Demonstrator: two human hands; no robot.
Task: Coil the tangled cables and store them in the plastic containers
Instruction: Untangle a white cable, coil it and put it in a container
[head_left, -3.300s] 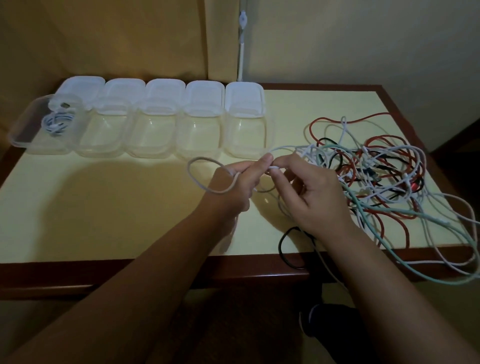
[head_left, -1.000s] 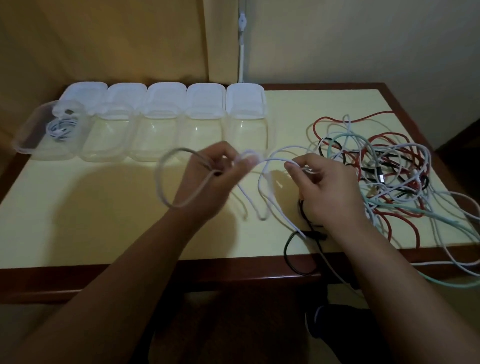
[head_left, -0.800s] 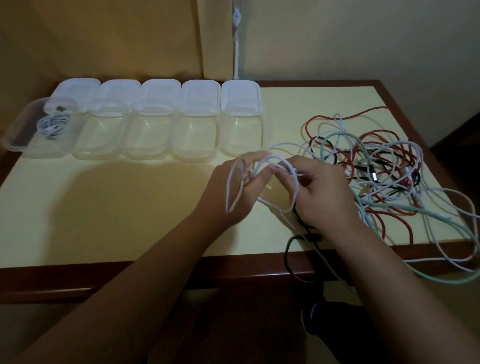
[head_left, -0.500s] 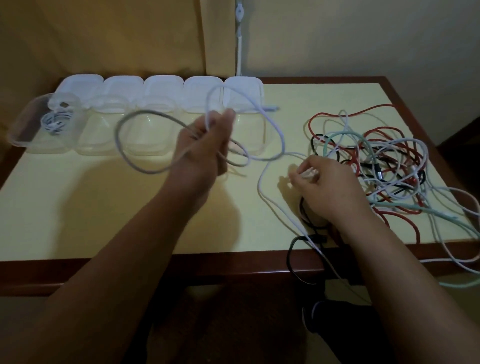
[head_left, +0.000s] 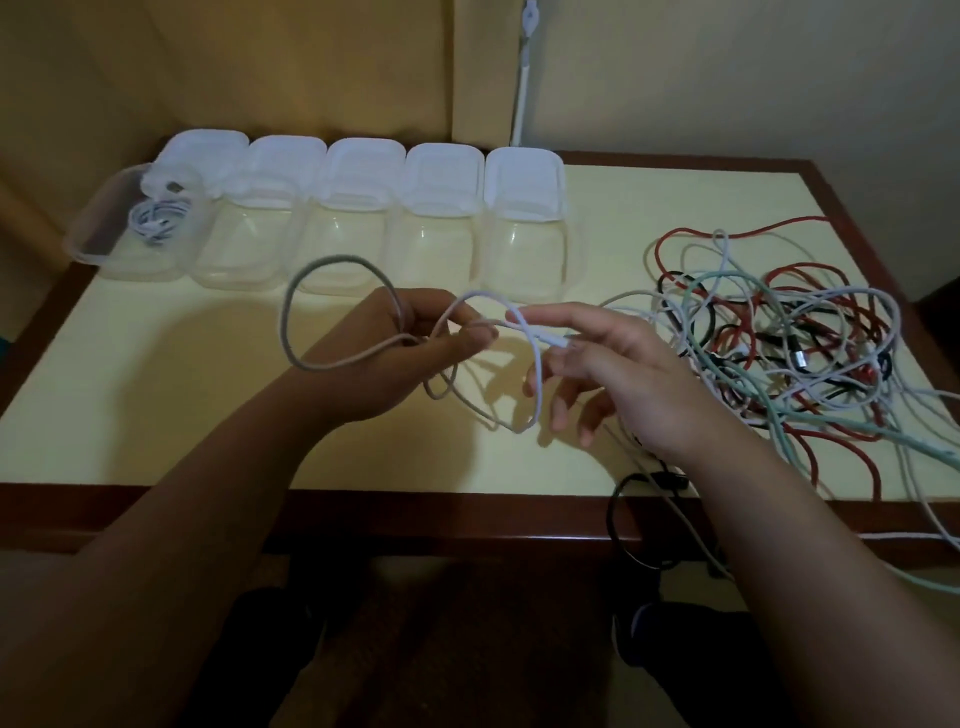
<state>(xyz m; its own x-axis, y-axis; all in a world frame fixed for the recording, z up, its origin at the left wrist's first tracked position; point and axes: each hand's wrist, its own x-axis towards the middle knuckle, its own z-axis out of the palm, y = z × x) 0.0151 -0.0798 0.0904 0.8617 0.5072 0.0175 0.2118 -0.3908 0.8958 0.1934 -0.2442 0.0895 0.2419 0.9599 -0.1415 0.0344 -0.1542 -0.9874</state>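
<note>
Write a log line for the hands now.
left hand: grips white cable loops | right hand: fingers spread, touching cable end | leftmost container: one coil

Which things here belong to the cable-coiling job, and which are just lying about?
In the job:
white cable, looped in the left hand
right hand
tangled cables
plastic containers, one holding a coiled cable
lids

Just there:
table
cord on the wall

Left hand (head_left: 415, 345) at centre frame, fingers curled, gripped pale cable (head_left: 332, 257) loops. Right hand (head_left: 618, 364) just right of it, fingers spread loose, index pointing left. Forearms ran up from bottom edge.
</note>
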